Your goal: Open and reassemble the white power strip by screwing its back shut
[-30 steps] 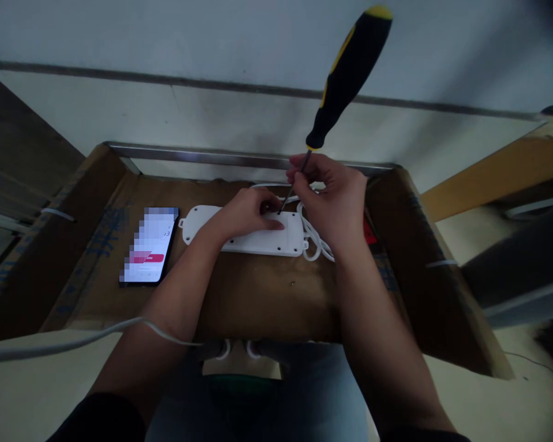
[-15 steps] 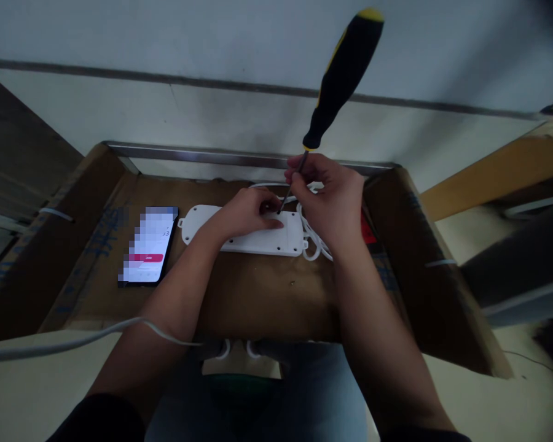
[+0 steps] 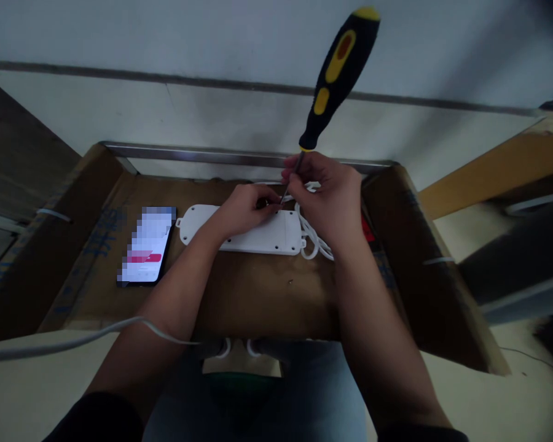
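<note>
Right hand (image 3: 326,199): thumb and fingers are pressed together in a pinch on the metal shaft (image 3: 292,178) of a black-and-yellow screwdriver (image 3: 338,77), just under the handle, which tilts up and away to my right. From the pinch, the shaft slants down and left to its tip (image 3: 282,200), at the far side of a white power strip (image 3: 262,241), beside the left fingertips. I cannot tell whether the tip sits in a hole.

Left hand (image 3: 246,212): not pinching; its curled fingers (image 3: 268,205) lie across the strip's upper face. The strip's long axis runs left to right across my view, and the right hand is nearer its right end. Its left end, with a mounting tab (image 3: 180,222), reaches well past the left hand. White cord loops (image 3: 311,236) crowd the right end. A smartphone (image 3: 145,245) lies to the left, apart from the strip. Brown cardboard (image 3: 258,301) spans the space between the strip's near edge and my forearms.
</note>
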Demonstrator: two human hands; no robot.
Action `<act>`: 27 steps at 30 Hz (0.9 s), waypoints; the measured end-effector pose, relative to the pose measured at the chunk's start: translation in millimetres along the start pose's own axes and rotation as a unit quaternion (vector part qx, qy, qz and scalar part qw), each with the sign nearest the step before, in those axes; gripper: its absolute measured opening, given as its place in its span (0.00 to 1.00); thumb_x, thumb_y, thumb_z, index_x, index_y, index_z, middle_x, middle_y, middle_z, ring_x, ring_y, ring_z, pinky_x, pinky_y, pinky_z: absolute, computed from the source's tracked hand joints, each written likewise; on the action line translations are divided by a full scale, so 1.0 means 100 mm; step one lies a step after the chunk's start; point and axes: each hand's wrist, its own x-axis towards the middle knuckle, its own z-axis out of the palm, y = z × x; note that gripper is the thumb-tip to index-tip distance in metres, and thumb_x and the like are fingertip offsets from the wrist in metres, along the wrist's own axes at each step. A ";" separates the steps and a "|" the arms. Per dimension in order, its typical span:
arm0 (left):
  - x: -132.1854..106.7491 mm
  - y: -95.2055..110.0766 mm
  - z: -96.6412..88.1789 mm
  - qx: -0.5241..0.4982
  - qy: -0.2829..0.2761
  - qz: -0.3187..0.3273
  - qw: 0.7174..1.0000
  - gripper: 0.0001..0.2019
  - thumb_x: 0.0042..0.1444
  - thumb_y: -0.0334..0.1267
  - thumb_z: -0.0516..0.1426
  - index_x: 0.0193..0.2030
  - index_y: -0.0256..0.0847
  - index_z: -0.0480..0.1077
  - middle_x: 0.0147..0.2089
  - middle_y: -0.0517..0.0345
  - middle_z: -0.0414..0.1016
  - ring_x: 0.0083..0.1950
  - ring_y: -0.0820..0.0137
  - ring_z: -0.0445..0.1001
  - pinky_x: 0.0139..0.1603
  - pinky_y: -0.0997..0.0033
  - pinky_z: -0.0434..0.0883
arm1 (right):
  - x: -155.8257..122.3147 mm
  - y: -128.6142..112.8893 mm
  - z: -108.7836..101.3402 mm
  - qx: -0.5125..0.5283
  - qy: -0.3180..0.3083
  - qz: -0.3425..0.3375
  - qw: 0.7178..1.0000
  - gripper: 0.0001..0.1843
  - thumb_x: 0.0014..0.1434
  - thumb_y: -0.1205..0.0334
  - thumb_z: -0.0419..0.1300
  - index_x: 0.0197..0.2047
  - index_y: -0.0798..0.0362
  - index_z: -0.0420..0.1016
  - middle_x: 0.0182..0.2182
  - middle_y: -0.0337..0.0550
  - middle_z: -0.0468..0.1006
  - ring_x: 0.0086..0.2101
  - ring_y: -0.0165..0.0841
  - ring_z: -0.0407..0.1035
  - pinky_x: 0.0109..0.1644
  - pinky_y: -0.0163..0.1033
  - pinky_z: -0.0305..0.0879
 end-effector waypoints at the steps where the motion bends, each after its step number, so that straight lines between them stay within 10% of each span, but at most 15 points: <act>1: 0.00 0.00 0.00 0.001 0.003 -0.003 1.000 0.14 0.60 0.38 0.58 0.45 0.36 0.83 0.43 0.51 0.86 0.41 0.65 0.80 0.44 0.67 0.72 | 0.00 0.00 0.00 0.005 -0.004 0.002 1.000 0.13 0.58 0.71 0.60 0.44 0.51 0.81 0.36 0.39 0.86 0.36 0.31 0.82 0.42 0.36 0.80; 20: 0.00 0.01 0.07 -0.020 0.036 -0.036 0.998 0.11 0.60 0.43 0.64 0.35 0.37 0.80 0.32 0.56 0.81 0.34 0.69 0.72 0.38 0.68 0.66 | 0.01 -0.02 -0.04 0.026 -0.058 0.030 0.998 0.18 0.57 0.73 0.59 0.49 0.52 0.80 0.39 0.40 0.85 0.38 0.30 0.81 0.47 0.39 0.80; 27: 0.02 0.05 0.05 -0.056 0.032 0.021 0.998 0.11 0.64 0.39 0.60 0.43 0.37 0.82 0.44 0.53 0.85 0.41 0.68 0.78 0.44 0.70 0.70 | 0.01 0.02 -0.02 0.015 -0.053 0.010 0.998 0.08 0.61 0.68 0.62 0.43 0.49 0.80 0.36 0.39 0.85 0.35 0.30 0.79 0.42 0.38 0.78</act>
